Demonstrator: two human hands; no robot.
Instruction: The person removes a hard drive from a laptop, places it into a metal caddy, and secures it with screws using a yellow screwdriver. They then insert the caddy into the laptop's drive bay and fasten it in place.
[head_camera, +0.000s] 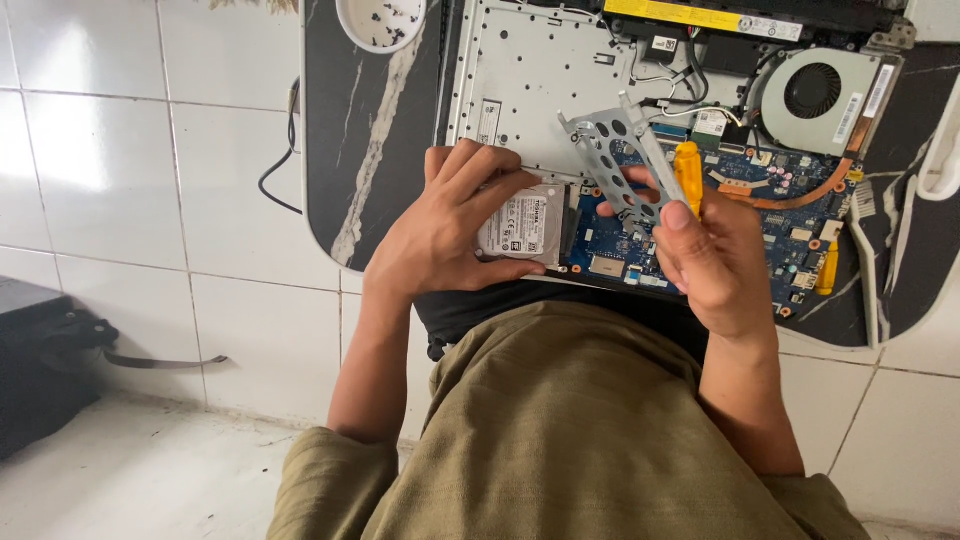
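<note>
Two hands work over an opened laptop (560, 90) lying on a small black marble-patterned table (360, 150). Toward the table's far left corner stands a small white bowl (352, 30) holding a scatter of tiny dark screws (388, 28). Just left of the table's edge a black cable (285, 165) hangs against the white tiled floor.

The left hand (440, 235) rests at the table's near edge, its fingers (480, 175) curled over and gripping a silver hard drive (522, 225) that sits at the laptop's near side, touching the blue circuit board (620, 245).

The right hand (715, 260) has its fingers closed around a yellow-handled screwdriver (688, 175) and also pinches a perforated grey metal bracket (615, 160), lifted and tilted above the board.

Toward the table's far right corner the laptop's round cooling fan (815, 92) shows, with a copper heat pipe (800, 190) running from it.
</note>
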